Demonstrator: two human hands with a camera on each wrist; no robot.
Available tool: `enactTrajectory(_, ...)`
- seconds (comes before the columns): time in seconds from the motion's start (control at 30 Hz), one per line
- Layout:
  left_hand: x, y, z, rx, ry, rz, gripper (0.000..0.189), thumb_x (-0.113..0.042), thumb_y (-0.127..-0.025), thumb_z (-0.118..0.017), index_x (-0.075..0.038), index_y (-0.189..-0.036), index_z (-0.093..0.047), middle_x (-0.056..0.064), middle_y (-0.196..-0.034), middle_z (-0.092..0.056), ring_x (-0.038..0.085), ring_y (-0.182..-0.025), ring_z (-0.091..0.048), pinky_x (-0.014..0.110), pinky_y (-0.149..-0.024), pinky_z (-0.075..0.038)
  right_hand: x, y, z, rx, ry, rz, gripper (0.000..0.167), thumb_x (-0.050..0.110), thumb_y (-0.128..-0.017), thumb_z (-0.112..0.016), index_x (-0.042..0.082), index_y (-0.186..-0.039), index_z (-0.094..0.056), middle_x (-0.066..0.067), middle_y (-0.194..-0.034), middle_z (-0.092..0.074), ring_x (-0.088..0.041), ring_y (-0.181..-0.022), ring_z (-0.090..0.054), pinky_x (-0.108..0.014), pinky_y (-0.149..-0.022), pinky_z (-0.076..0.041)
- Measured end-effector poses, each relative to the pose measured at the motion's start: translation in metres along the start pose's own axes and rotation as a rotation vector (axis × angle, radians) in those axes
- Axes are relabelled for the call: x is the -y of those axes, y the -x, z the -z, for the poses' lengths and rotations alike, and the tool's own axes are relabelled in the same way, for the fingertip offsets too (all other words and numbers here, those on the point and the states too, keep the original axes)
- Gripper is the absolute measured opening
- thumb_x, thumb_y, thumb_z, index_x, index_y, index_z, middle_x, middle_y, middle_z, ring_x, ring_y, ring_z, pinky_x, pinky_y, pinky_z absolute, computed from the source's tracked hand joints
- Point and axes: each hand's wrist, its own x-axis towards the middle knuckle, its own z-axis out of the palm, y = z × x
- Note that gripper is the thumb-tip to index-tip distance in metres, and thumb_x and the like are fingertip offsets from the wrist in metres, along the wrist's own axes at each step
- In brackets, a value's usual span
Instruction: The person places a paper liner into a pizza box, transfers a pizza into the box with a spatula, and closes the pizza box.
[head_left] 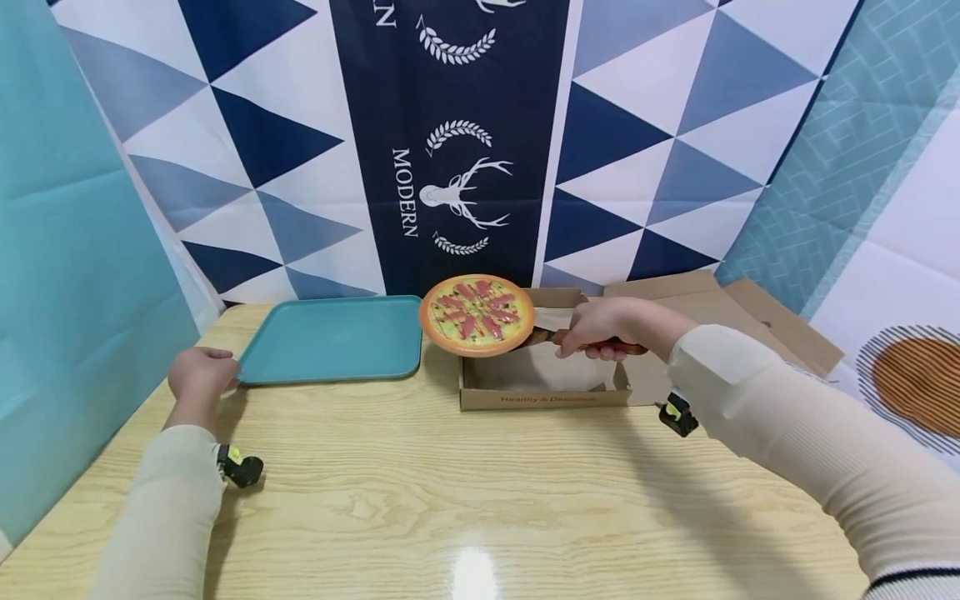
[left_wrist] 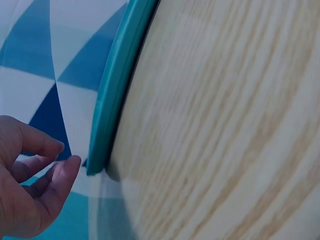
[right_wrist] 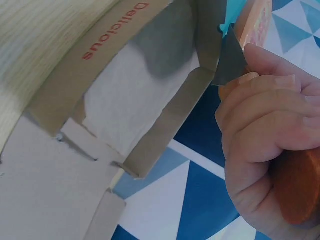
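Note:
My right hand [head_left: 600, 325] grips the wooden handle [right_wrist: 296, 187] of a pizza server, fingers wrapped round it. Its metal blade [right_wrist: 231, 59] reaches under a small round pizza [head_left: 478, 315] with red strips on a yellow top and an orange crust. The pizza is held above the left end of an open cardboard pizza box [head_left: 540, 400] lined with white paper. My left hand [head_left: 201, 373] is by the left front corner of a teal tray [head_left: 337, 337]. In the left wrist view its loosely bent fingers [left_wrist: 62, 175] hold nothing, a small gap from the tray's rim.
The box's lid [head_left: 682, 333] lies folded back to the right. Tray and box stand side by side at the back of the wooden table [head_left: 375, 492], against a patterned cloth [head_left: 457, 125]. Teal cloth [head_left: 75, 250] hangs along the left side.

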Motion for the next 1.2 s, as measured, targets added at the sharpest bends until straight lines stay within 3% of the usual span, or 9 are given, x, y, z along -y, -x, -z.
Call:
enactTrajectory(0.03,-0.001,0.001,0.0,0.003,-0.007,-0.026,0.039,-0.009,-0.087,-0.058,0.008,-0.122,-0.061,0.011,-0.086,-0.067,0.014,-0.064,-0.067,0.041,-0.084,-0.052,-0.002,0.001,0.0,-0.002,-0.003,0.0,0.027,0.03,-0.093,-0.064,0.014,-0.072,-0.059,0.004,-0.054,-0.041,-0.007,-0.042,-0.036,-0.019,-0.042,-0.029)
enactTrajectory(0.17,-0.009,0.006,-0.006,0.043,-0.003,-0.088,0.038,-0.01,-0.088,-0.06,0.008,-0.122,-0.061,0.024,-0.111,-0.061,0.011,-0.067,-0.069,0.025,-0.068,-0.053,-0.012,0.003,-0.002,-0.007,-0.004,-0.004,0.027,0.029,-0.093,-0.063,0.013,-0.072,-0.062,0.003,-0.053,-0.04,-0.008,-0.042,-0.035,-0.019,-0.042,-0.029)
enactTrajectory(0.33,-0.02,0.014,-0.019,0.108,-0.015,-0.157,0.04,-0.009,-0.088,-0.063,0.01,-0.123,-0.06,0.028,-0.116,-0.06,0.008,-0.064,-0.068,0.031,-0.075,-0.057,-0.022,0.009,-0.004,0.009,-0.013,-0.021,0.036,0.03,-0.093,-0.064,0.017,-0.063,-0.049,0.004,-0.052,-0.041,-0.007,-0.041,-0.035,-0.019,-0.042,-0.029)
enactTrajectory(0.4,-0.026,0.018,-0.025,0.14,0.003,-0.173,0.04,-0.008,-0.088,-0.063,0.01,-0.124,-0.059,0.028,-0.118,-0.059,0.007,-0.064,-0.066,0.033,-0.076,-0.058,-0.026,0.012,-0.004,0.02,-0.018,-0.018,0.034,0.029,-0.094,-0.063,0.017,-0.065,-0.051,0.004,-0.052,-0.04,-0.007,-0.041,-0.035,-0.019,-0.042,-0.03)
enactTrajectory(0.7,-0.046,0.033,-0.059,0.299,0.121,-0.215,0.037,0.0,-0.09,-0.059,0.016,-0.123,-0.056,0.013,-0.091,-0.066,0.006,-0.064,-0.062,0.028,-0.067,-0.059,-0.046,0.021,-0.002,0.014,-0.015,-0.023,0.032,0.028,-0.093,-0.062,0.014,-0.066,-0.055,0.005,-0.051,-0.04,-0.007,-0.041,-0.035,-0.018,-0.041,-0.03)
enactTrajectory(0.9,-0.063,0.05,-0.083,0.444,0.232,-0.168,0.035,0.001,-0.099,-0.04,0.016,-0.13,-0.048,0.023,-0.113,-0.056,0.015,-0.081,-0.06,0.032,-0.076,-0.059,-0.059,0.028,-0.002,-0.007,-0.03,-0.034,0.028,0.027,-0.093,-0.061,0.012,-0.07,-0.061,0.004,-0.051,-0.038,-0.006,-0.04,-0.034,-0.017,-0.041,-0.029)
enactTrajectory(1.0,-0.071,0.06,-0.095,0.511,0.239,-0.186,0.037,0.0,-0.1,-0.042,0.014,-0.134,-0.045,0.026,-0.122,-0.051,0.023,-0.094,-0.058,0.037,-0.083,-0.057,-0.064,0.032,-0.002,-0.011,-0.026,-0.026,0.028,0.028,-0.093,-0.061,0.013,-0.069,-0.059,0.004,-0.051,-0.038,-0.006,-0.04,-0.033,-0.018,-0.041,-0.029)
enactTrajectory(1.2,-0.084,0.077,-0.123,0.671,0.298,-0.242,0.046,-0.004,-0.098,-0.053,0.012,-0.139,-0.041,0.03,-0.135,-0.046,0.04,-0.119,-0.052,0.04,-0.088,-0.055,-0.071,0.034,-0.004,-0.029,-0.041,-0.022,0.023,0.027,-0.093,-0.062,0.007,-0.084,-0.068,0.004,-0.052,-0.038,-0.007,-0.041,-0.033,-0.018,-0.041,-0.029)
